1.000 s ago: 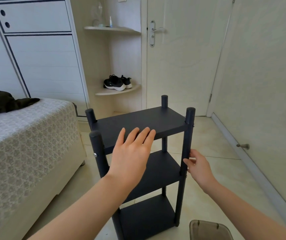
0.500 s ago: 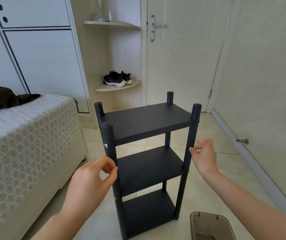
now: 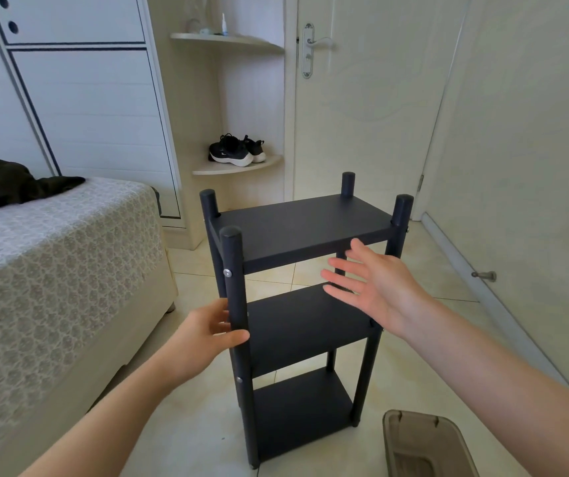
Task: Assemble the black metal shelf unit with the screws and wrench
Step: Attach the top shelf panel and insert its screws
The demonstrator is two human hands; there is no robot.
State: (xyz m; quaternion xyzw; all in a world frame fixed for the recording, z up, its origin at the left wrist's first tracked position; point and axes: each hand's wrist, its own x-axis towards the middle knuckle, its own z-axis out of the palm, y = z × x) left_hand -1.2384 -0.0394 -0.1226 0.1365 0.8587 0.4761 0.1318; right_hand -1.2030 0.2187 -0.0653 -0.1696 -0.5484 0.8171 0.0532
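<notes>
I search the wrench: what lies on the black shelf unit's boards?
Nothing shows on the top board, middle board or bottom board. The right hand covers part of the middle board; each upper board hides the rear of the one below.

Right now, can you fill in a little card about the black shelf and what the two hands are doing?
Shelf unit: black, upright on the tiled floor, three shelves, four posts
Left hand: grips the front left post, thumb curled round it
Right hand: open, fingers spread, holds nothing; touching the unit or not, cannot tell
Screws: silver heads show on the front left post
Wrench: not in view
Nearby: bed to the left, brown container at the bottom right, shoes on a corner shelf
</notes>
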